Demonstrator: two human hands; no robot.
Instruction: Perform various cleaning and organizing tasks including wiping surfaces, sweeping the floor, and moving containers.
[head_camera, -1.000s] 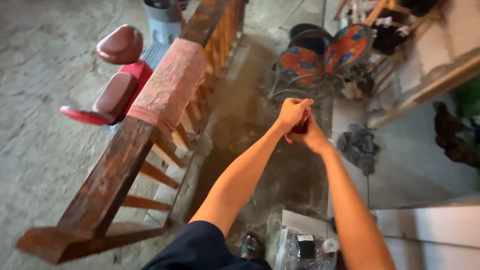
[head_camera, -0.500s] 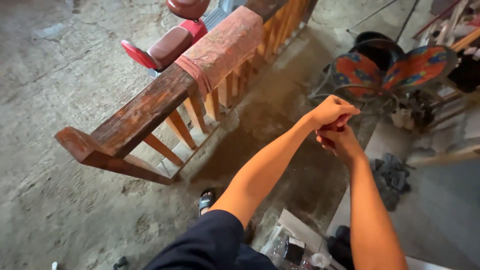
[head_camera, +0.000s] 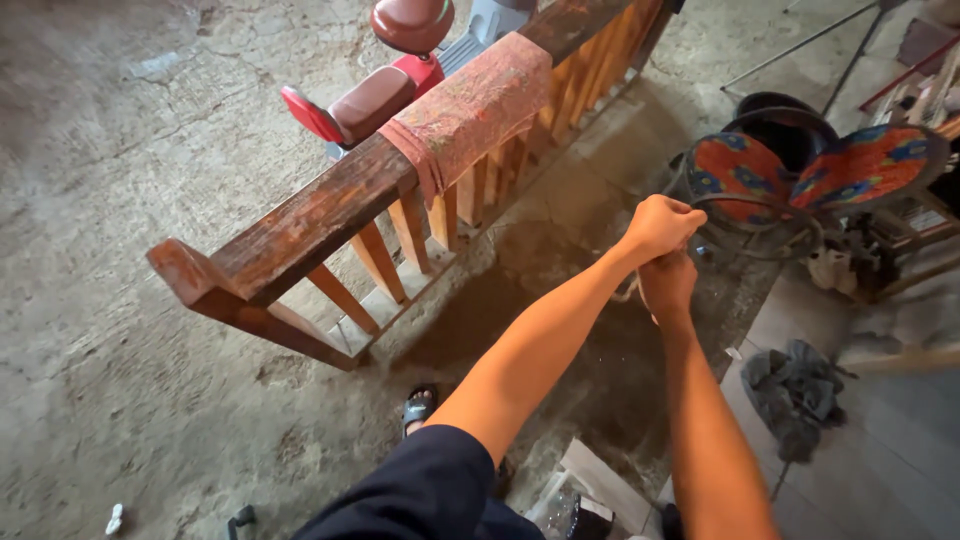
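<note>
1. Rough concrete floor (head_camera: 130, 200) fills the left of the view, cracked and stained, with a darker patch below the outstretched arms.
2. Wooden railing (head_camera: 300, 225), seen from above, runs diagonally across the floor; its slanted balusters carry the top rail, and a faded red patterned cloth (head_camera: 470, 105) is draped over that rail, hanging down both sides so it stays put by its own weight.
3. Red scooter (head_camera: 385, 85) with a brown seat stands just beyond the railing, partly hidden by it.
4. Left hand (head_camera: 660, 225) is clenched into a fist, stacked directly above the right hand (head_camera: 668, 285), which is also closed; the two touch. Both arms are extended well forward, a posture that suggests a pulling or wringing grip.
5. Thin pale cord (head_camera: 630, 292) shows at the lower edge of the fists, apparently grasped between them; what else they enclose cannot be told.
6. Colourful folding chairs (head_camera: 800, 170), blue and orange in pattern, lean near a dark tub at upper right.
7. Grey rag (head_camera: 795, 390) lies crumpled on the floor at right, apart from the hands.
8. Sandalled foot (head_camera: 420, 408) stands below the arms.
</note>
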